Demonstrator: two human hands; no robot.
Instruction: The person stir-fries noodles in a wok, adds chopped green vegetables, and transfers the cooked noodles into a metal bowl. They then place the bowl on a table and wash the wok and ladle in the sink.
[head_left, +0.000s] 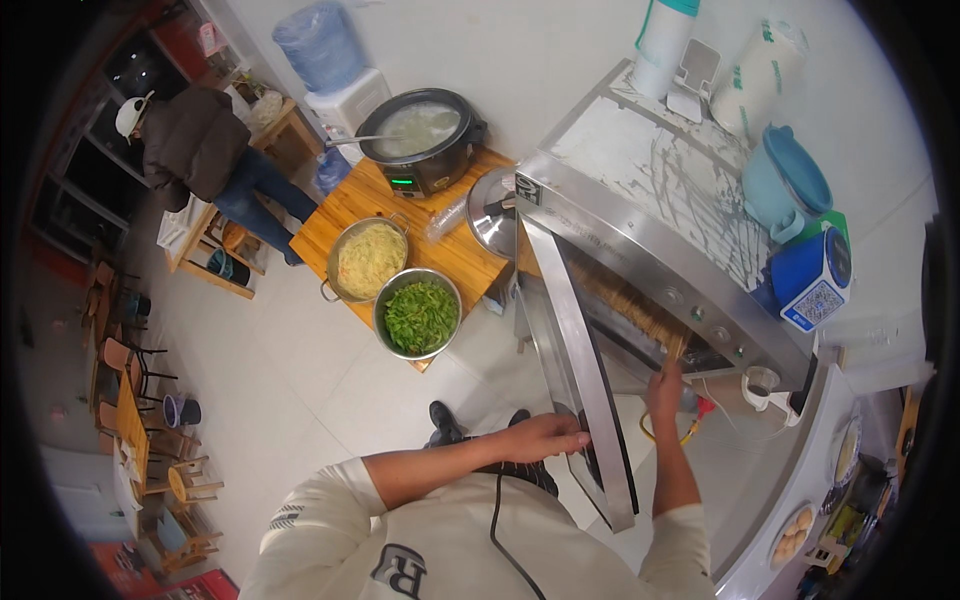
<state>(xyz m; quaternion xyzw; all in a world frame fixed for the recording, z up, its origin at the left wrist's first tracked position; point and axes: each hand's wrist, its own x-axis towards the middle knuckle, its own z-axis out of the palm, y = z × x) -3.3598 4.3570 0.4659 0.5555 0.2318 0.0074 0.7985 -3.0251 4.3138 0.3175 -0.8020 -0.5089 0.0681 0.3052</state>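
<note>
A stainless-steel oven-like cabinet (592, 221) stands before me with its framed glass door (589, 375) swung out. My left hand (551, 439) grips the edge of this door, thumb on the metal frame. At the cabinet's opening, my right hand (664, 390) is closed around the near ends of thin wooden sticks, which look like skewers (677, 346). More of these sticks lie in a dense row inside, partly hidden by the door and blurred. Knobs (673, 295) line the cabinet's front.
On a wooden table (330, 206) stand a slow cooker (420, 172), a pan of shredded food (371, 259), a bowl of leafy greens (421, 313) and a metal lid (491, 214). A blue pitcher (787, 180) tops the cabinet. Another person (199, 142) bends over far left. Eggs (793, 536) sit on a counter at right.
</note>
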